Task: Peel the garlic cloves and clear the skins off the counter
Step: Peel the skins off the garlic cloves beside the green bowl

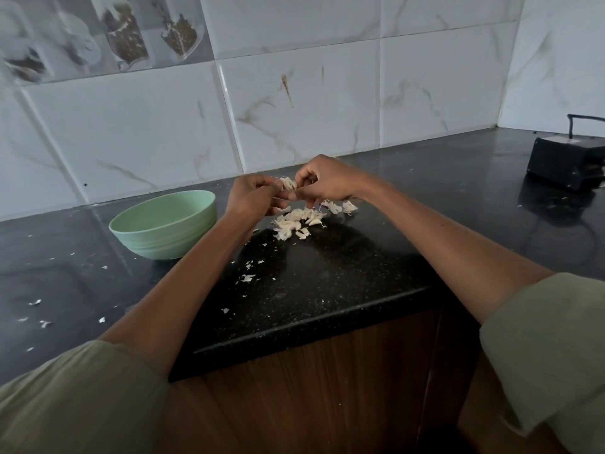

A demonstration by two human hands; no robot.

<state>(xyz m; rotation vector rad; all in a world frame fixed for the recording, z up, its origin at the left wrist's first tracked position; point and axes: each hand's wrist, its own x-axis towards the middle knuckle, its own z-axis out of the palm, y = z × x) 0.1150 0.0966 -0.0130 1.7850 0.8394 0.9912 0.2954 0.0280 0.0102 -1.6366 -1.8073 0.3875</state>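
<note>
The left hand (253, 194) and the right hand (322, 183) meet fingertip to fingertip above the glossy black speckled stone worktop (327, 273), both pinching one small pale garlic clove with papery skin (288, 183) between them; just beneath the hands lies a heap of whitish garlic cloves and torn skins (301, 221). Left of the left hand stands a pale green round plastic bowl (163, 224); scattered white skin flakes (248, 277) lie nearer the person.
</note>
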